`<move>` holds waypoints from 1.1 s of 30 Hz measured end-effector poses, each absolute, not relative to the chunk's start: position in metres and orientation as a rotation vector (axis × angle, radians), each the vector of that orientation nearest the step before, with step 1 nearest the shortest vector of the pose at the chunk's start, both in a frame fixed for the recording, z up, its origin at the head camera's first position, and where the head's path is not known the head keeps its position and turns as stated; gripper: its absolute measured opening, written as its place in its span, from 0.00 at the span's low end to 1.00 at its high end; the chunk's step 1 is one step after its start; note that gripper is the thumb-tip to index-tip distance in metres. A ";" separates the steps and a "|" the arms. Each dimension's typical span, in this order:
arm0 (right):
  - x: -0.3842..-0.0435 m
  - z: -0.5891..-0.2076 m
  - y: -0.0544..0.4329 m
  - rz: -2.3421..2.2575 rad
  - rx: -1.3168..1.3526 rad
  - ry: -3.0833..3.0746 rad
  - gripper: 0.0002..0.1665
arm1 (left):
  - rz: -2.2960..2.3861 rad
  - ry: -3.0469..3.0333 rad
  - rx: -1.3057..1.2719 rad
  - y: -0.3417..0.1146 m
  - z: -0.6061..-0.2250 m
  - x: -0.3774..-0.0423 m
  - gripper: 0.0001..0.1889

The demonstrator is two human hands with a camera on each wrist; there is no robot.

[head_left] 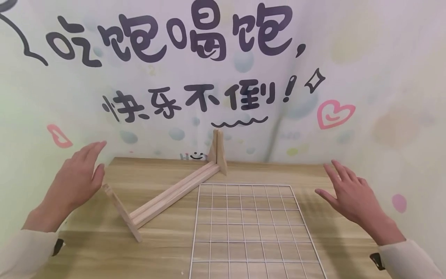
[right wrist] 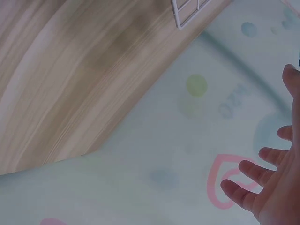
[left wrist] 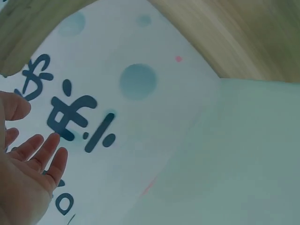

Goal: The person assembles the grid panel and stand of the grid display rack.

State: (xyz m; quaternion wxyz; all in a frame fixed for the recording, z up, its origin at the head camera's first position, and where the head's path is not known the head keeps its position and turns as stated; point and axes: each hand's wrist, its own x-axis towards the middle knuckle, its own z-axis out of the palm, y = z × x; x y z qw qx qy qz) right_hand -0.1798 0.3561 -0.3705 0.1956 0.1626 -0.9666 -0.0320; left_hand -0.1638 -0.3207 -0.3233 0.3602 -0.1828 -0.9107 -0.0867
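My left hand (head_left: 74,180) hovers in the air at the left, fingers extended and nothing in its grasp. Just to its right stands a wooden frame (head_left: 174,193), a long double bar with an upright board at each end. The near end board (head_left: 122,213) leans slightly, its top close to my left thumb in the head view. At the right, my right hand (head_left: 352,193) is raised with fingers spread, holding nothing. Between the hands a white wire grid panel (head_left: 244,224) lies flat on the table, its right edge nearest the right hand.
The wood-grain table (head_left: 163,255) ends at a pale wall covering (head_left: 156,135) printed with dark characters, bubbles and a pink heart (head_left: 320,116). The far end board (head_left: 220,153) of the frame stands close to that back edge. Side walls close in at left and right.
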 end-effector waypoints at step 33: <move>-0.159 -0.380 0.347 0.436 0.317 -2.973 0.51 | -0.449 -2.524 -0.574 -0.195 -0.362 -0.135 0.34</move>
